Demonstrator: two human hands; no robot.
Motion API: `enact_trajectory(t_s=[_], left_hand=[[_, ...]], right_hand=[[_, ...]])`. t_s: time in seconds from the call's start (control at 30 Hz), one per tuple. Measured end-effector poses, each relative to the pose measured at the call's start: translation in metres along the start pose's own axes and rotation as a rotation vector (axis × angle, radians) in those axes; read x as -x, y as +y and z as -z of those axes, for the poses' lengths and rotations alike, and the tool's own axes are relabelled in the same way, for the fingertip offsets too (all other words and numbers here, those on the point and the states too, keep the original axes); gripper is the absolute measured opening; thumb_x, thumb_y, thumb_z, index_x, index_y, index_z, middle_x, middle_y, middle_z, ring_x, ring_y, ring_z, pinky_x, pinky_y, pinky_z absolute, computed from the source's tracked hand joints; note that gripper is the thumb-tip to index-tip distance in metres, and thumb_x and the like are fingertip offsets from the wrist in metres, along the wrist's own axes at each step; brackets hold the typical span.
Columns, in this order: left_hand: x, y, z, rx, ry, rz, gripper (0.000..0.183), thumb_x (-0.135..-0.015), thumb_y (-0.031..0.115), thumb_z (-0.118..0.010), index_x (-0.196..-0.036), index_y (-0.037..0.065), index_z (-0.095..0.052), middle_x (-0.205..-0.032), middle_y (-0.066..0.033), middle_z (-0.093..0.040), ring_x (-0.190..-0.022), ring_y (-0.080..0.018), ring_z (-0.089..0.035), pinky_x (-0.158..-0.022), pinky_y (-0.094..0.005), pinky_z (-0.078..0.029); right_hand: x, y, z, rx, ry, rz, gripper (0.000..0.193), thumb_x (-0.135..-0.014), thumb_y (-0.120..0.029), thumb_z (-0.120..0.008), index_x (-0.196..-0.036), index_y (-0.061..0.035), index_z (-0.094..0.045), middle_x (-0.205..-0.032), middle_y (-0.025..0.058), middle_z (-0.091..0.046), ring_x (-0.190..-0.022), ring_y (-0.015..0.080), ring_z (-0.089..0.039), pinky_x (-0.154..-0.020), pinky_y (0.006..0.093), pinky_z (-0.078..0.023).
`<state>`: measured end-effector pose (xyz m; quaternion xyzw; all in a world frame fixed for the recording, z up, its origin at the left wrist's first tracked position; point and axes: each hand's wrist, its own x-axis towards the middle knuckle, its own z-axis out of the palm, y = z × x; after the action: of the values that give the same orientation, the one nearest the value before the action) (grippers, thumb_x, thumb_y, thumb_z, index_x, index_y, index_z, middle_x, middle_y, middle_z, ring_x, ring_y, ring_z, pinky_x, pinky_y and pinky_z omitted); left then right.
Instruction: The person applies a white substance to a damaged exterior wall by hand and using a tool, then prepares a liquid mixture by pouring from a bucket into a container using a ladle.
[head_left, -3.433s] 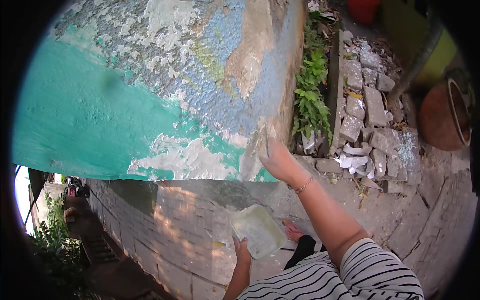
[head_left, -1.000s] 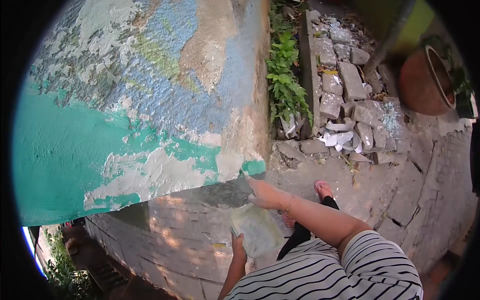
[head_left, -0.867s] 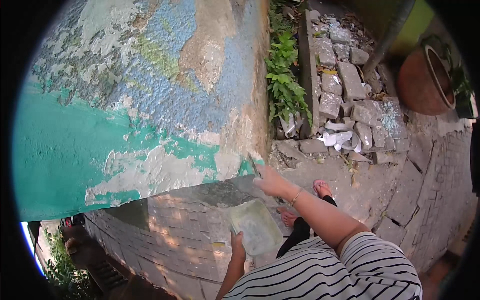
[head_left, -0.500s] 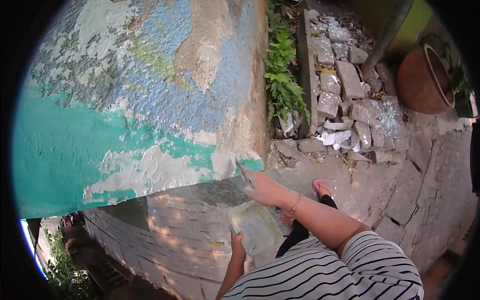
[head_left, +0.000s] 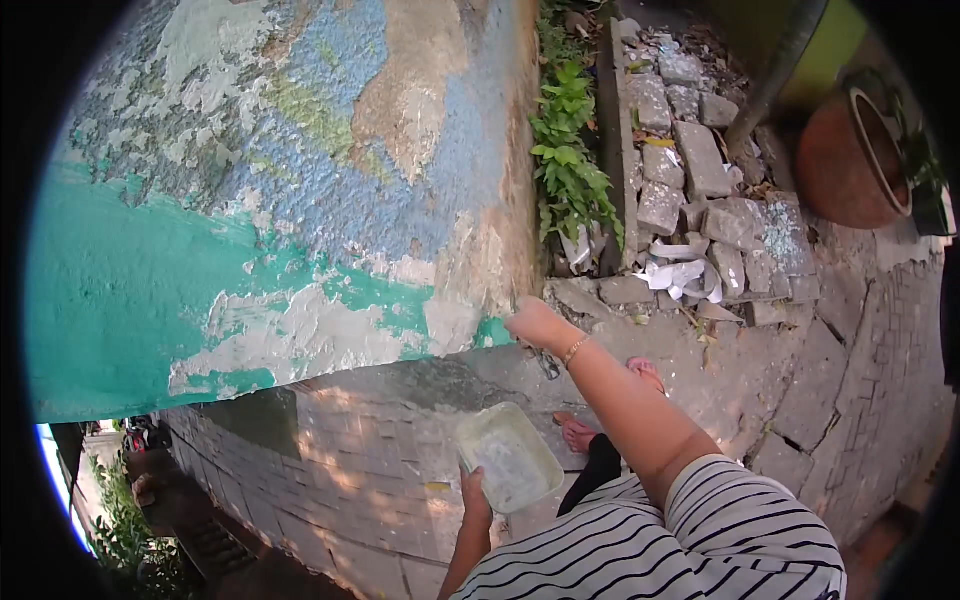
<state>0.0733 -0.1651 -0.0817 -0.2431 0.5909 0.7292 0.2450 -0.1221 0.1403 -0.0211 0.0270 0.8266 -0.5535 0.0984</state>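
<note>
Looks like patching or smoothing work at the lower right corner of the wall (head_left: 330, 190), partway along at a guess. Reaching up to that corner with the right hand (head_left: 538, 325), fingers curled in tight, right at the edge; can't tell whether touching or just off. Can't tell any tool in that fist either. Seeing only a dark bit (head_left: 549, 366) just below, too unclear to name.

Gripping the tray (head_left: 540, 450) with the left hand (head_left: 475, 492), pinching the left side: thumb seemingly over the rim, other fingers mostly hidden beneath. Holding it low over the pavement (head_left: 350, 470), open side up, below the bottom edge of the wall and apart from it, left of the feet (head_left: 576, 434).

Next move, by my read: calls for a flat, light pass along the corner, with the tray level and close underneath to catch drips. Mind the crumbly edge; could chip under hard pressure.

Tray: shallow, rounded-rectangular, pale yellowish green, whitish film smeared across the floor of it, no clear heap of material visible. Wall: banded green at the bottom, flaking grey and blue higher up, bare brownish near the corner. Across the green, a ragged off-white patch (head_left: 300, 335); nearer the corner, a smaller, smoother one.
</note>
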Motion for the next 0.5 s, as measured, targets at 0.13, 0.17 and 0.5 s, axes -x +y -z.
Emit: enact_trajectory(t_s=[0.13, 0.17, 0.5], left_hand=[[0.002, -0.005, 0.011, -0.014, -0.016, -0.041, 0.063, -0.080, 0.029, -0.052, -0.134, 0.005, -0.033, -0.119, -0.0139, -0.051, -0.107, -0.0274, -0.055, -0.088, -0.0403, -0.048], [0.004, -0.006, 0.014, -0.022, -0.019, -0.006, 0.064, -0.080, 0.029, -0.051, -0.136, 0.006, -0.031, -0.121, -0.0140, -0.049, -0.108, -0.0271, -0.053, -0.090, -0.0394, -0.046], [-0.003, -0.004, 0.019, 0.012, -0.047, 0.060, 0.062, -0.081, 0.027, -0.050, -0.137, 0.007, -0.031, -0.119, -0.0131, -0.049, -0.108, -0.0256, -0.051, -0.090, -0.0373, -0.045]], right_hand=[[-0.020, -0.040, -0.009, 0.054, -0.231, 0.016, 0.024, -0.074, -0.015, -0.056, -0.082, 0.0078, -0.056, -0.078, 0.0288, -0.059, -0.078, 0.0372, -0.062, -0.071, 0.0422, -0.048], [-0.007, -0.073, 0.005, -0.179, -0.291, -0.222, 0.028, -0.075, -0.015, -0.056, -0.091, 0.0076, -0.055, -0.085, 0.0293, -0.060, -0.083, 0.0377, -0.061, -0.074, 0.0418, -0.047], [0.024, -0.097, 0.022, -0.314, -0.038, -0.189, 0.032, -0.078, -0.016, -0.055, -0.087, 0.0139, -0.053, -0.087, 0.0348, -0.057, -0.086, 0.0399, -0.060, -0.077, 0.0417, -0.048]])
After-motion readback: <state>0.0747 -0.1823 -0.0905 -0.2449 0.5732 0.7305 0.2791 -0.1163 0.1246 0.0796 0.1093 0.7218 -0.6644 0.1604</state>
